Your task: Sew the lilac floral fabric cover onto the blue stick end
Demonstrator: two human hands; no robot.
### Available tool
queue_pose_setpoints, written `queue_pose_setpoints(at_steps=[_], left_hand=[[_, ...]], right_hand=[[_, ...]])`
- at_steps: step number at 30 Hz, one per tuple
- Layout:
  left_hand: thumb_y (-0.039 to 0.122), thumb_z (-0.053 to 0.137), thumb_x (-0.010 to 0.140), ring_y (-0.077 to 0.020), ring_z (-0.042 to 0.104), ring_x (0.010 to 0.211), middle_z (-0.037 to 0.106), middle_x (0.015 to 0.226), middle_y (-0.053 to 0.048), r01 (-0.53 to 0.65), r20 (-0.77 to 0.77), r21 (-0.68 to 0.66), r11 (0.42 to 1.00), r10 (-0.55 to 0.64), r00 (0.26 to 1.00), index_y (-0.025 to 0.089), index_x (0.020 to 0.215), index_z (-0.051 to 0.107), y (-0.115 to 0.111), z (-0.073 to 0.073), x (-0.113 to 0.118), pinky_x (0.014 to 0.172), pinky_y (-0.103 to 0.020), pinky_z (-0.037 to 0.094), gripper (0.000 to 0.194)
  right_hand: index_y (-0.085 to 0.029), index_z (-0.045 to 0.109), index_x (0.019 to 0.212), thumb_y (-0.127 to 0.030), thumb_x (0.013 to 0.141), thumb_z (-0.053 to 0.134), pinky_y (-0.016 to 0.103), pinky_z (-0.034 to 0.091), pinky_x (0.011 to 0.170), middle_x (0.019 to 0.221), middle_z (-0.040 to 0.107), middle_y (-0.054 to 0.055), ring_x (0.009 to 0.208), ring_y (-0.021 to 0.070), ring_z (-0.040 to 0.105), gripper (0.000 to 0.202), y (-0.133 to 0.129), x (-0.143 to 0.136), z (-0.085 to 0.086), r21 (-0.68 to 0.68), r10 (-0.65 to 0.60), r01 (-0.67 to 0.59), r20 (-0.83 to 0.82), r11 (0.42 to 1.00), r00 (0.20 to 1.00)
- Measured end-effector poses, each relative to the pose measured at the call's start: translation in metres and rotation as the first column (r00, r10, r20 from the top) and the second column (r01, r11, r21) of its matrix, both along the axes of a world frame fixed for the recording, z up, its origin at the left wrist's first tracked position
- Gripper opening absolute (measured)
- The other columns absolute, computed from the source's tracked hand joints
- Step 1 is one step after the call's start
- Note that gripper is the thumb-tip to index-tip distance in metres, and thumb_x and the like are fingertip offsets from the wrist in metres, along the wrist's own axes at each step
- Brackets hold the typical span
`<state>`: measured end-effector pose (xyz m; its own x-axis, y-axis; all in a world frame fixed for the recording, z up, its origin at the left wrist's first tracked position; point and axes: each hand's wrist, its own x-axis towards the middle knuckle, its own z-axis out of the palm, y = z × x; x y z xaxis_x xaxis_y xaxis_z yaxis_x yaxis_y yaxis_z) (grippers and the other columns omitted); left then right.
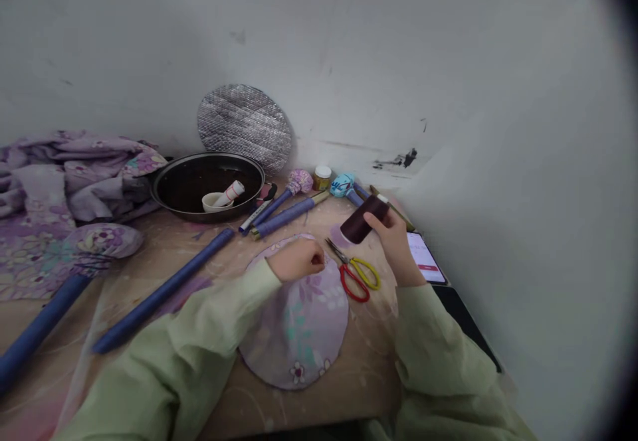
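My right hand (396,245) is wrapped round a spool of dark maroon thread (361,222), tilted above the table's right side. Over the upper part of a round floral cloth (304,328), my left hand (300,260) is closed in a pinch. Whatever lies between its fingertips is too small to make out. The cloth is lilac with flowers and lies flat. Between the two hands rests a pair of scissors (355,275) with one red and one yellow handle, its blades pointing away from me and partly over the cloth's edge.
A black pan (164,192) holding a small white cup stands at the back, before a silver quilted disc (244,125). Blue-wrapped sticks (164,291) lie leftward, near crumpled floral fabric (34,195). A small jar (322,177) stands by the wall; a phone (423,258) lies at right.
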<state>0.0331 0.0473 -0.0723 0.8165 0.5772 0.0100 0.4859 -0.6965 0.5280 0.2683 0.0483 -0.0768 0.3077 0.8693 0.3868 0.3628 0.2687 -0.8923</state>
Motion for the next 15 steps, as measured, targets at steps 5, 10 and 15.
queue_pose_setpoints(at_steps=[5, 10, 15], left_hand=[[0.032, 0.060, 0.095, -0.0232, 0.063, 0.106, 0.062, 0.122, -0.011, 0.022, -0.125, 0.091, 0.996, -0.011, 0.992, 0.014, 0.121, 0.060, -0.003, -0.041, 0.032, 0.091, -0.044, 0.055, 0.031], [0.032, 0.060, 0.095, -0.0235, 0.063, 0.107, 0.061, 0.124, -0.011, 0.059, -0.119, 0.088, 0.994, -0.048, 0.992, 0.015, 0.122, 0.059, 0.001, -0.046, 0.029, 0.091, -0.045, 0.055, 0.032], [0.033, 0.060, 0.095, -0.0225, 0.064, 0.104, 0.063, 0.120, -0.010, 0.035, 0.073, 0.002, 0.999, -0.035, 0.997, 0.015, 0.119, 0.060, 0.006, -0.019, 0.011, 0.089, -0.044, 0.056, 0.031]], right_hand=[[-0.016, 0.067, 0.094, -0.042, 0.079, 0.074, 0.039, 0.056, 0.079, 0.094, 0.073, 0.004, 0.085, 0.0195, 0.068, 0.030, -0.030, -0.001, -0.003, -0.038, 0.045, -0.048, -0.067, 0.998, 0.997], [-0.025, 0.069, 0.088, -0.047, 0.065, 0.079, 0.044, 0.055, 0.078, 0.088, 0.075, 0.003, 0.083, 0.0258, 0.067, 0.033, -0.046, -0.001, 0.005, -0.034, 0.047, -0.052, -0.137, 0.998, 0.989], [-0.027, 0.070, 0.090, -0.045, 0.065, 0.081, 0.045, 0.056, 0.080, 0.091, 0.075, 0.004, 0.086, 0.0267, 0.068, 0.033, -0.063, -0.005, 0.020, -0.013, 0.149, -0.155, -0.193, 0.988, 0.970]])
